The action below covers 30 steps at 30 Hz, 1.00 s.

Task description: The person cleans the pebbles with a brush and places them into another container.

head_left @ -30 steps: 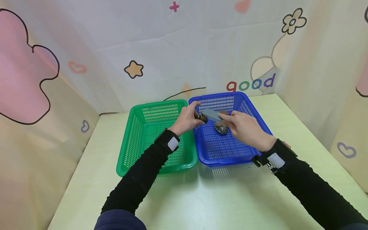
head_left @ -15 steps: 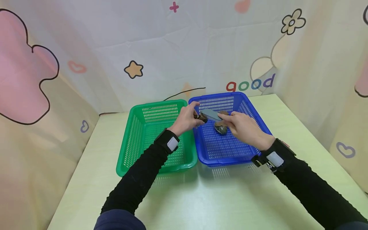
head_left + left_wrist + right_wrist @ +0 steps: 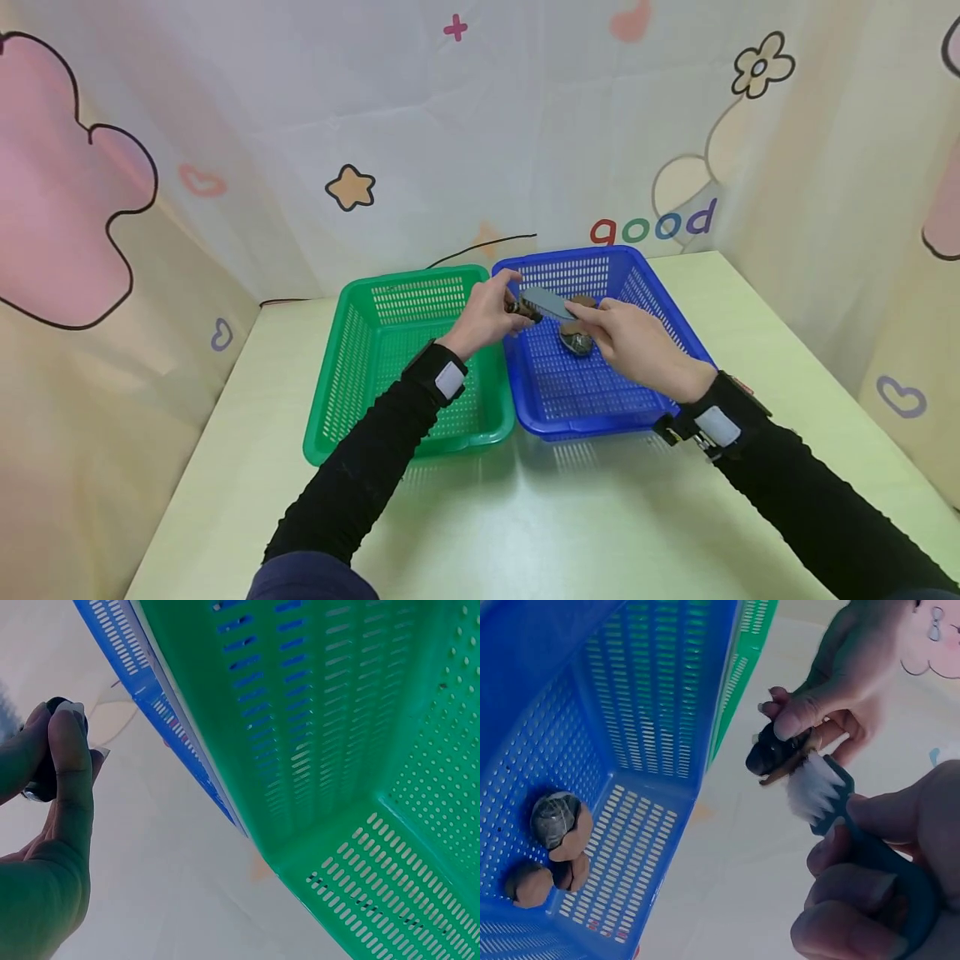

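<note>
My left hand [image 3: 483, 318] pinches a small dark, glossy, shell-like piece [image 3: 774, 752] with a tan edge, above the adjoining rims of the two baskets. In my right hand [image 3: 637, 346] is a blue-grey brush [image 3: 546, 302], gripped by its handle. Its white bristles [image 3: 810, 789] meet the tan edge of the piece in the right wrist view. Below, the blue basket [image 3: 592, 421] holds a round piece [image 3: 553, 819], dark and marbled with a tan patch, and two smaller brown lumps beside it. From the left wrist, only the dark end of the held piece shows between my fingers.
A green basket [image 3: 330, 400] stands against the blue one on its left. Both rest on a pale table [image 3: 480, 533], with a printed curtain [image 3: 420, 142] behind and along the sides.
The brush has shifted very slightly left along the dark piece, and the piece has turned a little. The head view has tilted up a touch. Both grips stay the same.
</note>
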Tool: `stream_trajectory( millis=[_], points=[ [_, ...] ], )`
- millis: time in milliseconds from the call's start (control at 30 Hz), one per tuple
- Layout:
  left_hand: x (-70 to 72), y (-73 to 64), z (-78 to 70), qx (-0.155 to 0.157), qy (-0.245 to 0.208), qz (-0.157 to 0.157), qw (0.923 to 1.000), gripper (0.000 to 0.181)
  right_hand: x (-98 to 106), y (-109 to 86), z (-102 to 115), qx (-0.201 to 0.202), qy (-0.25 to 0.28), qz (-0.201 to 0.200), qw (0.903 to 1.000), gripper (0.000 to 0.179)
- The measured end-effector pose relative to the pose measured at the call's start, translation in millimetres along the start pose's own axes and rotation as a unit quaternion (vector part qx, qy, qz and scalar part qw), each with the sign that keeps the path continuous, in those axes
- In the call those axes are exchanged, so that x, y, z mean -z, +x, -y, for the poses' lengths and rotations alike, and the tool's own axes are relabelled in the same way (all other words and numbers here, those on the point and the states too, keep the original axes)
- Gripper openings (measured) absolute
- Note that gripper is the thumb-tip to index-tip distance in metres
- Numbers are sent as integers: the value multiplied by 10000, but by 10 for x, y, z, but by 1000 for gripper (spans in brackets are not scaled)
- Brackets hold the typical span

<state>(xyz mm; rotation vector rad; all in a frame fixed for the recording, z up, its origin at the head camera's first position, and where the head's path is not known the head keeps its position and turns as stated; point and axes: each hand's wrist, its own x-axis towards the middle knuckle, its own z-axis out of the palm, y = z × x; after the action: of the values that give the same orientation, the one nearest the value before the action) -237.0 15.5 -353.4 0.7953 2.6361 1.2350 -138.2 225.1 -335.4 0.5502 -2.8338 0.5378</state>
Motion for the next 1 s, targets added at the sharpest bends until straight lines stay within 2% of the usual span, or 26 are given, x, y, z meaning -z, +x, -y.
stream_trajectory(
  millis=[167, 267, 433, 700, 1000],
  points=[
    [36, -26, 20, -19, -15, -37, 10000, 37, 47, -75, -43, -126, 96, -5, 9999, 38],
    [69, -39, 20, -68, -10, -45, 10000, 29, 80, -101, -93, -250, 37, 22, 9997, 39],
    [119, -59, 8, -79, -212, -55, 9997, 30, 119, -140, -157, -348, 2, -24, 9994, 39],
    [244, -126, 12, -196, -469, -433, 9978, 29, 119, -179, -188, -288, 1, -169, 9994, 37],
    [384, -166, 20, -296, -386, -741, 9961, 28, 95, -137, -174, -322, 15, -132, 9994, 39]
  ],
)
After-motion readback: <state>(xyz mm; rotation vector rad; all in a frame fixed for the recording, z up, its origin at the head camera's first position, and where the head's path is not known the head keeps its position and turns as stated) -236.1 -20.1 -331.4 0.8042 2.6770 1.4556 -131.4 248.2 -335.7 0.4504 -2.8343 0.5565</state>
